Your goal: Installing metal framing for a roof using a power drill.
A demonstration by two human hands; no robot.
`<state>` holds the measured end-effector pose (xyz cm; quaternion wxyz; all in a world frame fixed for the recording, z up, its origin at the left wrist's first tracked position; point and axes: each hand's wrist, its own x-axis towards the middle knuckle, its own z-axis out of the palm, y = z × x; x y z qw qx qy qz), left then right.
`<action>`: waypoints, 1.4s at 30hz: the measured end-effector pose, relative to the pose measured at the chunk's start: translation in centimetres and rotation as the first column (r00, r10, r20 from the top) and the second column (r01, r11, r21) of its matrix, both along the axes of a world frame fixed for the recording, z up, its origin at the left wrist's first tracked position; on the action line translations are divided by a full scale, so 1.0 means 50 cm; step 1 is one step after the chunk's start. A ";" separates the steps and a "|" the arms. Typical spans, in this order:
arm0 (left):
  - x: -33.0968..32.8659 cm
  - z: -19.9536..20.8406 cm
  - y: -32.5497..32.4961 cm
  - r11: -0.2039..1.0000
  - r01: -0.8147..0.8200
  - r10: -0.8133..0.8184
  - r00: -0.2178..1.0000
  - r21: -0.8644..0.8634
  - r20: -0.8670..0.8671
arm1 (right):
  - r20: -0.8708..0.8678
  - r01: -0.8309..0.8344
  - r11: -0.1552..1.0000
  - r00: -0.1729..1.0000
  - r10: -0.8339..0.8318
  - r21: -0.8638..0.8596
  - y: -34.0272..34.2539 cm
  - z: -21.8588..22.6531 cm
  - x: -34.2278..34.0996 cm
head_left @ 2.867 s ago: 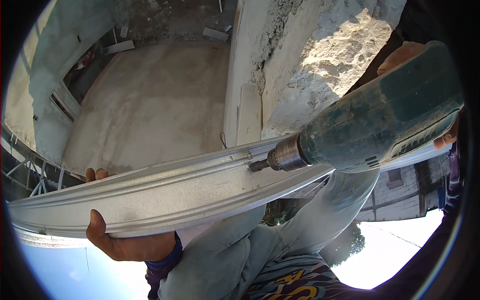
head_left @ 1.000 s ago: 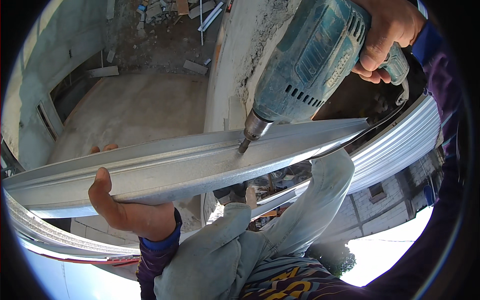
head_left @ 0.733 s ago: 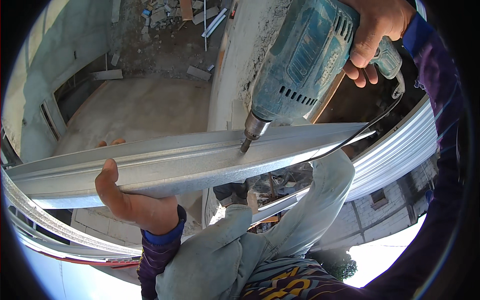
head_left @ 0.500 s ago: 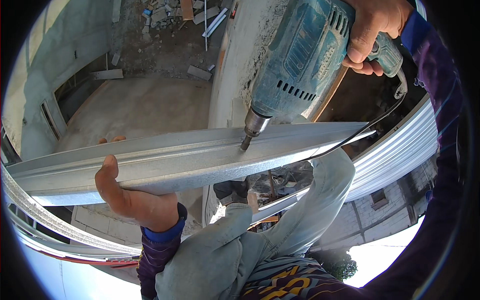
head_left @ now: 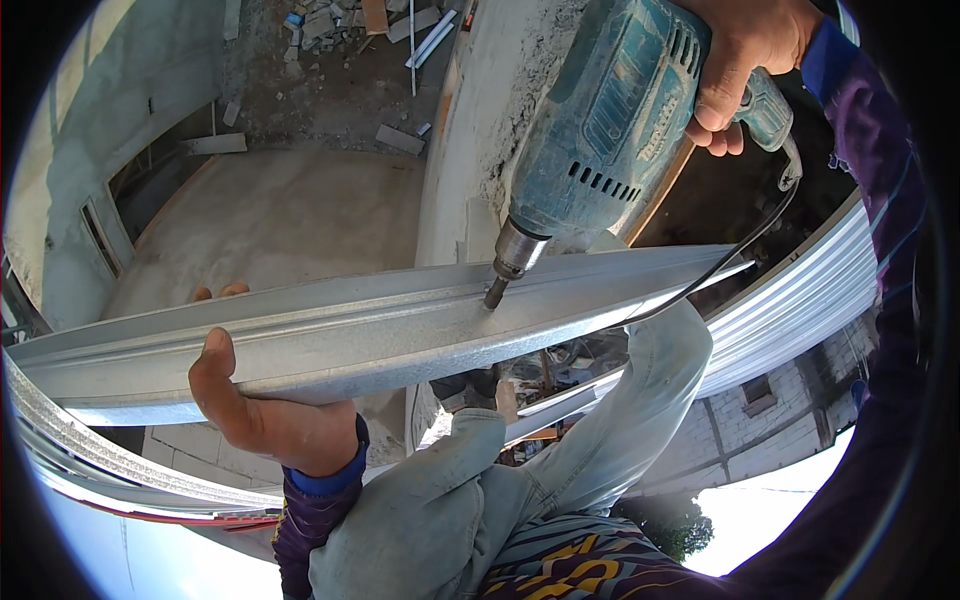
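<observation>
A long galvanized metal channel (head_left: 390, 330) stretches from left to right across my lap. Around its left part my left hand (head_left: 250, 400) is closed, thumb on the near side and fingertips showing past the far edge. Up at the right, my right hand (head_left: 745, 75) grips the rear handle of a teal, dusty electric drill (head_left: 600, 130). The drill tilts down to the left, and its chuck (head_left: 517, 248) carries a short driver bit (head_left: 494, 292) whose tip meets the channel's inner face. Whatever sits under the tip is too small to make out. A black cord (head_left: 745, 245) trails from the handle.
A rough concrete wall top (head_left: 470, 150) runs away beyond the channel. Far below lies a concrete floor (head_left: 280, 200) with a heap of rubble (head_left: 325, 25). Corrugated metal sheets (head_left: 790, 300) curve along the right, near a block wall (head_left: 740, 430). My bent knees (head_left: 660, 360) are under the channel.
The channel's left end has dipped slightly, with my left hand going down along with it. The drill has shifted a little to the right and down, its bit still on the channel.
</observation>
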<state>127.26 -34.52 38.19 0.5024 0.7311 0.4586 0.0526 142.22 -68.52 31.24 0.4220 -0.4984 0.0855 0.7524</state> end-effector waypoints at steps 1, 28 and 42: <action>-0.001 0.006 0.012 0.999 0.026 -0.027 0.999 0.040 0.024 | 0.006 -0.038 0.999 0.999 0.037 0.010 0.012 -0.003 0.005; -0.016 -0.011 0.012 0.998 0.060 -0.062 0.996 0.023 0.071 | -0.329 0.274 0.959 0.902 -0.280 -0.066 -0.048 0.027 -0.031; 0.002 -0.009 0.003 0.987 0.007 0.002 0.999 -0.161 0.054 | 0.009 0.664 0.743 0.745 -0.667 0.089 -0.219 0.052 -0.252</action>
